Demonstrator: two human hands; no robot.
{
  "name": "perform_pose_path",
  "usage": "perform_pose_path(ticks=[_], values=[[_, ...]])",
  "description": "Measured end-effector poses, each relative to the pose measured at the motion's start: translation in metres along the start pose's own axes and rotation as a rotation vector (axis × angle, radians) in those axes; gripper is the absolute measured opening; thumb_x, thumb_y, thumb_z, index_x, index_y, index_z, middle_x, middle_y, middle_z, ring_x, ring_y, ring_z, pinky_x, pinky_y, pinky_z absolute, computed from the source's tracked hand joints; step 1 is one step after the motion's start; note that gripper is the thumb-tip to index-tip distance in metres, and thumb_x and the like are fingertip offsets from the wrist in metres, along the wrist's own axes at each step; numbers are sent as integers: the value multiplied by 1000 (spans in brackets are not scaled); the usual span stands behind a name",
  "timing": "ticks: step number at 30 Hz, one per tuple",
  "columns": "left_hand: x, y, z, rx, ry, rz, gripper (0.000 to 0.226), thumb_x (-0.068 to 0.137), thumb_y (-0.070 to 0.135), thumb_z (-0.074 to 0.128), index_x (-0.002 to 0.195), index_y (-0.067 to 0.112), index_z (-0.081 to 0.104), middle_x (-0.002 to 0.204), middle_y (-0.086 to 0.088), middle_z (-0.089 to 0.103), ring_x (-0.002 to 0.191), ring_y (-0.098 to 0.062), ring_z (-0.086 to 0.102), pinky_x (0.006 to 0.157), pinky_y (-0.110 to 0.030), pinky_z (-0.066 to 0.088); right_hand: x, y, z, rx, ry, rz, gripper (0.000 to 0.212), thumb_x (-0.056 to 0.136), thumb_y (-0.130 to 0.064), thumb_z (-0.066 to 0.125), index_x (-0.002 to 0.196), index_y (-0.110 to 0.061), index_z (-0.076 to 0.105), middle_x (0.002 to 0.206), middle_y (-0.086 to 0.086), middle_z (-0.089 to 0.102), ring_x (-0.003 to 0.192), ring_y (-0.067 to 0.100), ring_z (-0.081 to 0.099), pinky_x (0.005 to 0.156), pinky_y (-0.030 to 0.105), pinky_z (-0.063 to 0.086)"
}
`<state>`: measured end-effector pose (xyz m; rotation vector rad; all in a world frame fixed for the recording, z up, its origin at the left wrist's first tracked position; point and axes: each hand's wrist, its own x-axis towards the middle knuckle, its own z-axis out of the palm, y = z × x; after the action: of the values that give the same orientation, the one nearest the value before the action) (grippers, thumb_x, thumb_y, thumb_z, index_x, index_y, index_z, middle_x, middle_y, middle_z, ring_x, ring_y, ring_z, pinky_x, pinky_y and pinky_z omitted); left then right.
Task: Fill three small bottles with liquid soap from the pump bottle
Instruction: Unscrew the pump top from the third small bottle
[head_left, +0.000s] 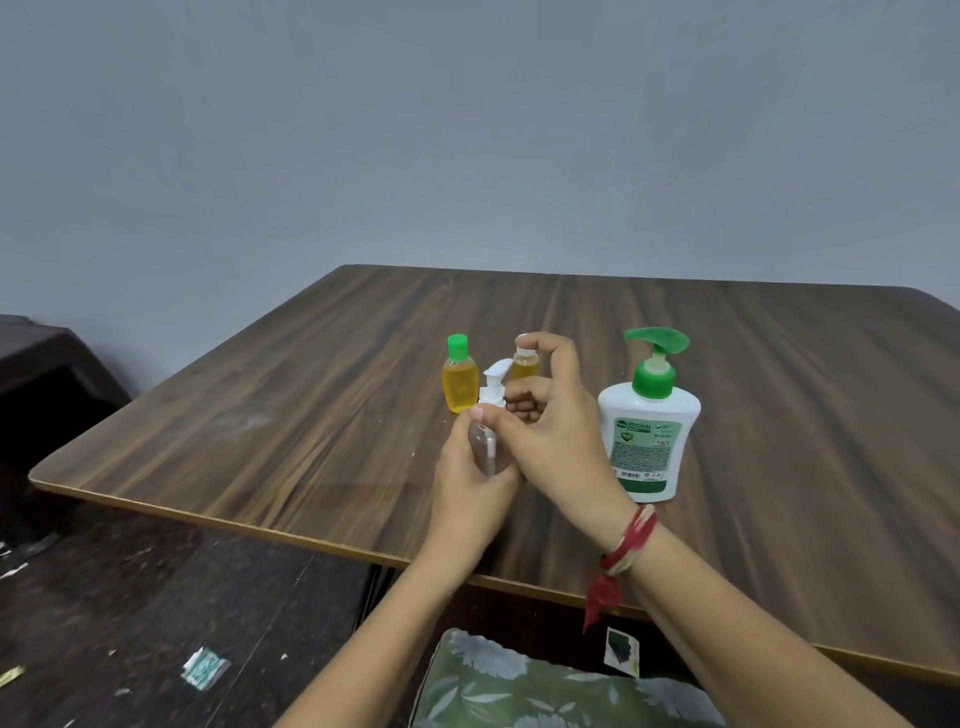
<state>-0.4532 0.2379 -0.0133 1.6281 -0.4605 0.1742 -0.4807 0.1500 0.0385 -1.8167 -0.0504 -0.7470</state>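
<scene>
yellow soap fills the capped bottle (459, 384) and its neighbour (524, 368); two seem done. left hand (467, 488) grips the empty-looking clear bottle (483, 447), right hand (556, 431) pinches its white top (493, 384).

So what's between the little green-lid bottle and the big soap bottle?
Both hands: the left hand holds a clear bottle, and the right hand grips its white pump top. Another yellow bottle peeks out behind that hand. The head view shows it.
</scene>
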Motion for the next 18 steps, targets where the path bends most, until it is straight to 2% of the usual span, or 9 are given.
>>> perform_pose_path(ticks=[3, 6, 9, 10, 11, 12, 14, 18], values=[[1, 1, -1, -145, -64, -12, 38, 75, 7, 73, 111, 15, 60, 99, -2, 72, 92, -13, 69, 74, -23, 52, 4, -1, -7, 42, -144, 13, 58, 76, -2, 73, 106, -40, 41, 80, -3, 73, 72, 4, 66, 76, 19, 50], [-1, -2, -2, -188, -104, 10, 42, 72, 21, 73, 112, 18, 61, 98, -5, 71, 87, -18, 68, 69, -32, 54, 11, -4, -18, 155, -334, 93, 70, 81, 3, 68, 128, -36, 35, 93, 1, 72, 76, 7, 66, 79, 20, 50], [-1, -8, -4, -178, -112, 21, 41, 75, 13, 72, 114, 19, 60, 99, -7, 70, 87, -20, 65, 69, -38, 54, 10, -4, -23, 195, -264, 165, 84, 73, 2, 76, 135, -34, 33, 104, -1, 67, 72, 6, 68, 78, 45, 54], [0, -10, -4, -163, -113, 29, 43, 76, 9, 71, 116, 18, 60, 102, -7, 69, 91, -20, 65, 74, -39, 54, 9, -3, -23, 190, -234, 174, 84, 69, 1, 79, 133, -33, 35, 103, 0, 67, 69, 5, 68, 74, 47, 55], [1, -12, -5, -148, -117, 38, 45, 76, 7, 71, 118, 16, 59, 105, -6, 69, 94, -20, 65, 77, -38, 54, 8, -2, -23, 171, -217, 167, 83, 68, 0, 80, 131, -32, 38, 97, 2, 67, 67, 4, 66, 70, 43, 56], [1, -13, -5, -139, -123, 44, 45, 77, 6, 71, 119, 14, 58, 106, -6, 69, 95, -20, 65, 78, -37, 53, 7, 0, -23, 154, -208, 153, 80, 67, 0, 81, 128, -31, 41, 90, 2, 68, 65, 3, 65, 67, 33, 57], [1, -14, -5, -135, -121, 41, 45, 76, 7, 71, 119, 13, 57, 105, -8, 68, 93, -21, 65, 77, -35, 51, 7, 3, -22, 138, -203, 131, 73, 69, 0, 80, 122, -35, 43, 81, 1, 69, 65, 3, 64, 63, 20, 53], [3, -14, -5, -125, -81, 27, 45, 75, 12, 71, 118, 12, 58, 106, -9, 69, 95, -23, 66, 81, -40, 53, 8, 8, -20, 68, -261, 48, 72, 81, -2, 69, 121, -52, 36, 92, 0, 73, 82, 4, 66, 72, 21, 50]])
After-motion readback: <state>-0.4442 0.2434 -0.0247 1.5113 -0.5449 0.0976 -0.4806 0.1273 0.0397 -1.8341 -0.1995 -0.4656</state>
